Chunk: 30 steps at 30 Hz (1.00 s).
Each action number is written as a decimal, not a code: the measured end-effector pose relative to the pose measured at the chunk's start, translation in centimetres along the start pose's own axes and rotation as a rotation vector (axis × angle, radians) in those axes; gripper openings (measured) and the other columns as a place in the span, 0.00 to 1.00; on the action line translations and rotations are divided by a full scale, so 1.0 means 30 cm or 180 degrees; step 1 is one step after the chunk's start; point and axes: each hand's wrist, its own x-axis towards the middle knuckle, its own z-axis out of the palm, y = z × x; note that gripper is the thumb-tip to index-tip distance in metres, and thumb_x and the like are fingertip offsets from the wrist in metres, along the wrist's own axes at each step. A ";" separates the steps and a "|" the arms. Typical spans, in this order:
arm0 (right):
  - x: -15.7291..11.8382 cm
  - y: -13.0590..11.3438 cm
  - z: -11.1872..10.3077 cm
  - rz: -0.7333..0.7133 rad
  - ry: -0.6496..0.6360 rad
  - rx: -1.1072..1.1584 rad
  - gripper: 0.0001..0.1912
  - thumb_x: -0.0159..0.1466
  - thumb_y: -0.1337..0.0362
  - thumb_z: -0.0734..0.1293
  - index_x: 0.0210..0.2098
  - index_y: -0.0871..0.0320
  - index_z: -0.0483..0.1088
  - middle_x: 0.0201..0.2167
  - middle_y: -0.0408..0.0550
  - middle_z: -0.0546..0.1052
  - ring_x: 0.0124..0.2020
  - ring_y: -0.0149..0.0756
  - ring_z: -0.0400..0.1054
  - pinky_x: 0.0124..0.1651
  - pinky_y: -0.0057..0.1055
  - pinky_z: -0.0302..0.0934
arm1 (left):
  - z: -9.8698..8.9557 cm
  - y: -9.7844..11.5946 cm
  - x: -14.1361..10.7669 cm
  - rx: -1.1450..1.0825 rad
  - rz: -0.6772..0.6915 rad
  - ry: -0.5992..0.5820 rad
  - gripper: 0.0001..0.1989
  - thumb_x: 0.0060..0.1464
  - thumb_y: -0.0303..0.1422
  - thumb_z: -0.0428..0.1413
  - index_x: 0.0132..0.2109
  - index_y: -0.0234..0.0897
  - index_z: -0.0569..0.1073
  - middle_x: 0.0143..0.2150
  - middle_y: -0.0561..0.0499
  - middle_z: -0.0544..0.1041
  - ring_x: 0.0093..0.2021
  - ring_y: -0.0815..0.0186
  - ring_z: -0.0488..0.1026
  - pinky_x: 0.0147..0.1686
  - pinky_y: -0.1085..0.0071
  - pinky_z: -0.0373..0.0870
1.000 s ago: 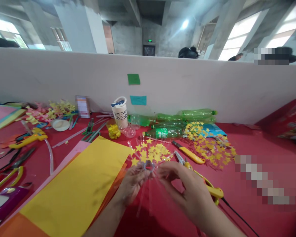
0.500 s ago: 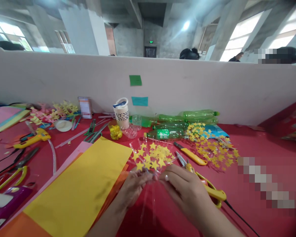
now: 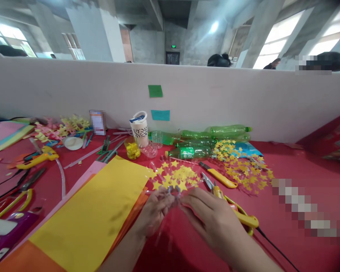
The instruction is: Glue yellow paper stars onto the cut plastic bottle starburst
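Observation:
Between my hands is a clear plastic piece [image 3: 175, 191] cut into thin strips, apparently the neck part of a bottle. Yellow paper stars [image 3: 184, 174] fan out at the far ends of its strips. The fingers of my left hand [image 3: 154, 207] are closed on its left side. My right hand [image 3: 215, 215] grips the right side with bent fingers; its fingertips are partly hidden. Other see-through strips dangle below, toward me. A second cluster of yellow stars [image 3: 251, 172] lies on the red table, farther right.
Yellow paper [image 3: 96, 211] covers the left front. Scissors [image 3: 208, 181], a utility knife [image 3: 221, 177] and a yellow glue gun [image 3: 245, 218] lie right. Green bottles [image 3: 197, 152] and a white cup [image 3: 140, 133] stand or lie behind, before a white partition [image 3: 73, 87]. Another glue gun [image 3: 42, 156] lies left.
The star-tipped plastic piece has tilted slightly, so its ring-like opening shows more between my hands. My left fingers have shifted a little upward; my right hand has barely moved.

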 end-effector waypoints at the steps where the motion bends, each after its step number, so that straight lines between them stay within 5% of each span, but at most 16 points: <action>1: 0.001 0.001 0.001 0.0001 -0.0015 -0.0015 0.10 0.67 0.70 0.57 0.38 0.61 0.70 0.35 0.52 0.74 0.34 0.37 0.69 0.34 0.32 0.65 | 0.004 0.003 -0.001 -0.0040 0.0024 -0.0008 0.10 0.44 0.30 0.65 0.34 0.36 0.73 0.30 0.54 0.72 0.31 0.73 0.68 0.35 0.77 0.65; 10: 0.005 -0.027 -0.034 0.0015 0.0079 0.0178 0.09 0.65 0.72 0.59 0.39 0.61 0.70 0.35 0.51 0.74 0.34 0.36 0.69 0.35 0.31 0.66 | -0.014 0.004 0.008 -0.0161 0.0068 -0.0282 0.12 0.47 0.29 0.63 0.42 0.35 0.76 0.38 0.49 0.76 0.36 0.68 0.72 0.39 0.73 0.67; 17: 0.011 0.036 -0.179 0.0432 0.0993 0.0030 0.07 0.62 0.73 0.64 0.37 0.56 0.70 0.34 0.46 0.73 0.37 0.32 0.68 0.41 0.26 0.63 | -0.034 0.001 0.017 -0.0336 0.0043 -0.0027 0.10 0.47 0.26 0.63 0.40 0.35 0.77 0.41 0.48 0.76 0.35 0.71 0.73 0.39 0.74 0.70; 24: 0.004 0.063 -0.149 0.0207 -0.0532 0.0398 0.14 0.66 0.72 0.59 0.47 0.52 0.67 0.41 0.46 0.72 0.41 0.33 0.67 0.43 0.30 0.63 | -0.027 0.006 0.015 -0.0301 0.0022 0.0021 0.10 0.48 0.26 0.62 0.41 0.35 0.77 0.40 0.48 0.77 0.33 0.72 0.73 0.37 0.76 0.70; 30: 0.007 0.046 -0.101 0.0220 -0.0942 0.0481 0.08 0.68 0.69 0.57 0.38 0.56 0.68 0.34 0.45 0.71 0.35 0.33 0.65 0.38 0.31 0.61 | -0.018 0.017 0.018 -0.0449 -0.0008 0.0130 0.17 0.47 0.26 0.63 0.46 0.37 0.74 0.38 0.49 0.78 0.33 0.71 0.73 0.37 0.76 0.70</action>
